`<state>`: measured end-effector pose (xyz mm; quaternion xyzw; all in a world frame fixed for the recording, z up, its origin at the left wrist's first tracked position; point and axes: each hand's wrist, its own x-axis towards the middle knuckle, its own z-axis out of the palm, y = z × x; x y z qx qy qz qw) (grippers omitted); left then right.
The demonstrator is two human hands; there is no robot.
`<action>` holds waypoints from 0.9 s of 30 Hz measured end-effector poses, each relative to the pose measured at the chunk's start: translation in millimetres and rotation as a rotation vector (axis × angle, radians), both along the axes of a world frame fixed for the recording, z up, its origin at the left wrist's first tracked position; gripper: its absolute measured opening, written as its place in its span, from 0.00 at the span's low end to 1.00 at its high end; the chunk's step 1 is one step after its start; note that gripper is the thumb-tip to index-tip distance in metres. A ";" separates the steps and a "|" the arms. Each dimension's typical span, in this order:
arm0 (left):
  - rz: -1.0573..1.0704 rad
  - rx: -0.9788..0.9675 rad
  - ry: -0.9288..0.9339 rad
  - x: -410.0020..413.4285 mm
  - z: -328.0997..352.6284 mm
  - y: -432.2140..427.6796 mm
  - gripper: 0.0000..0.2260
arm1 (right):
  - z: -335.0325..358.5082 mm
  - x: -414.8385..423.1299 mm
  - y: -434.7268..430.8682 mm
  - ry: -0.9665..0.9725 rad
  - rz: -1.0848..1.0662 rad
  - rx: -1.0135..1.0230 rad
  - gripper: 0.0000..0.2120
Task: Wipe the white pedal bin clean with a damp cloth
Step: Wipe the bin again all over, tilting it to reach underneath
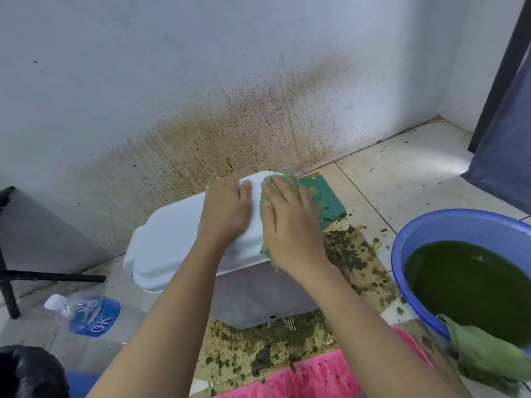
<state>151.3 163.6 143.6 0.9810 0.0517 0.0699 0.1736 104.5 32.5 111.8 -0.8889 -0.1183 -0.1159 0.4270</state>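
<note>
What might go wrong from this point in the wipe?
1. The cloth under the right hand is stained green, so it may smear the white bin lid instead of cleaning it.
2. The basin of green liquid sits close beside the right arm; a backward stroke might knock it and slop liquid.

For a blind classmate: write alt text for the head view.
A right hand presses a stained cloth onto the white pedal bin, left hand flat beside it; a blue basin of green water stands right.
</note>
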 end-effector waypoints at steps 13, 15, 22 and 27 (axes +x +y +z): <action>0.018 0.052 0.042 8.1 0.5 0.9 0.21 | 2.0 52.8 -17.7 0.265 0.047 0.400 0.22; 0.014 0.047 0.027 6.4 0.4 1.2 0.20 | -11.2 17.5 -23.6 0.120 0.008 0.412 0.21; 0.013 0.050 0.038 1.1 0.5 0.4 0.22 | -32.0 -30.0 -19.7 -0.010 -0.073 0.372 0.20; 0.007 0.047 0.033 2.8 1.1 -0.3 0.21 | -19.9 36.1 -30.8 0.178 0.061 0.411 0.19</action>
